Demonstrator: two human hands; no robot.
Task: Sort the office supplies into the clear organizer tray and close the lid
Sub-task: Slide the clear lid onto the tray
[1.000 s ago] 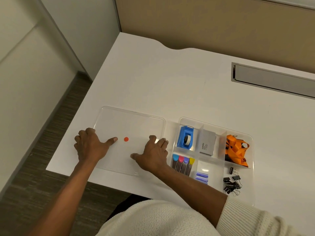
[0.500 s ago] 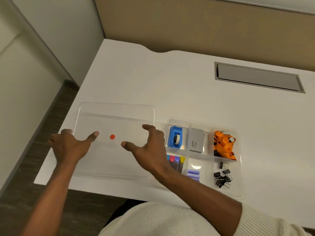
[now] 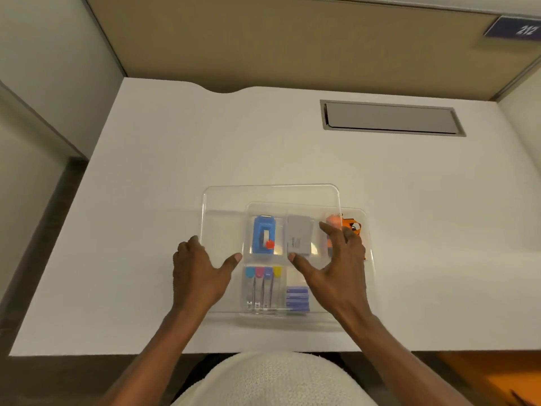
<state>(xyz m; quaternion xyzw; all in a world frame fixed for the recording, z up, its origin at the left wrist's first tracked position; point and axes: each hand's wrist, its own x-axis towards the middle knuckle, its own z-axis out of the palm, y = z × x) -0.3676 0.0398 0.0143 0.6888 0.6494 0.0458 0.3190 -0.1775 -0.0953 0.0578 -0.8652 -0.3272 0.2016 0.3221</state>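
Item: clear organizer tray (image 3: pixel 369 260) — sitting near the front edge of the white desk (image 3: pixel 146 200), slightly right of centre, its compartments filled.

Contents, seen through the plastic: a blue tape dispenser (image 3: pixel 263 235) in the far-left compartment; a grey box (image 3: pixel 298 235) just to its right; an orange lanyard (image 3: pixel 351 225) in the far-right compartment, partly hidden by fingers; four highlighters (image 3: pixel 263 278) with coloured caps in the near-left compartment; purple strips (image 3: pixel 297 298) beside them.

Item: clear lid (image 3: pixel 272 197) — lying over the tray but offset to the left and far side, so the tray's right edge is showing uncovered. A small red dot (image 3: pixel 270 244) is marking the lid's middle.

Left hand (image 3: pixel 199 273) — gripping the lid's left edge, thumb on top and fingers curling round the rim. Right hand (image 3: pixel 336 268) — spreading open, thumb and fingers pressing on the lid's right part; whether it is clamping the edge cannot be told.

Step in hand, by judgement: sorting is looking complete; the lid is being brought over the tray. The next move is calling for a shift rightward and nearer until the rims are matching on all four sides — then an even press down at the corners.
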